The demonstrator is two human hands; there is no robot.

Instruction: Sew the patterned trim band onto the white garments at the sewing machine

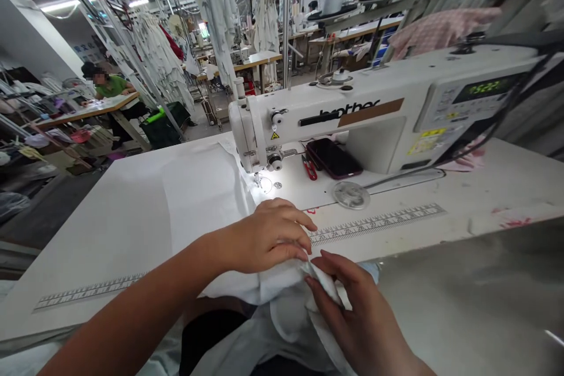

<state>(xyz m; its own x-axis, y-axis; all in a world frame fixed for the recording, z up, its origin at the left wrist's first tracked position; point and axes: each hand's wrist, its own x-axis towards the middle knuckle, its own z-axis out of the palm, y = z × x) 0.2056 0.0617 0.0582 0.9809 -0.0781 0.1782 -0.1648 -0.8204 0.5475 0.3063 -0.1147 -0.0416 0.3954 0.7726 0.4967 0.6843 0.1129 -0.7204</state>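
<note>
My left hand lies curled over a fold of white fabric, which spreads across the table towards the needle of a white Brother sewing machine. My right hand pinches a folded edge of the same fabric between fingers and thumb, close to my left fingertips. The fabric's far edge reaches the machine's presser foot. Below my hands, more white cloth hangs over the table's front edge into my lap. Both hands are in front of the machine, and neither touches it.
A dark phone, red-handled thread snips and a round metal disc lie behind a ruler scale on the white sewing table. Pink cloth lies behind the machine. A person in a green top works at a far table.
</note>
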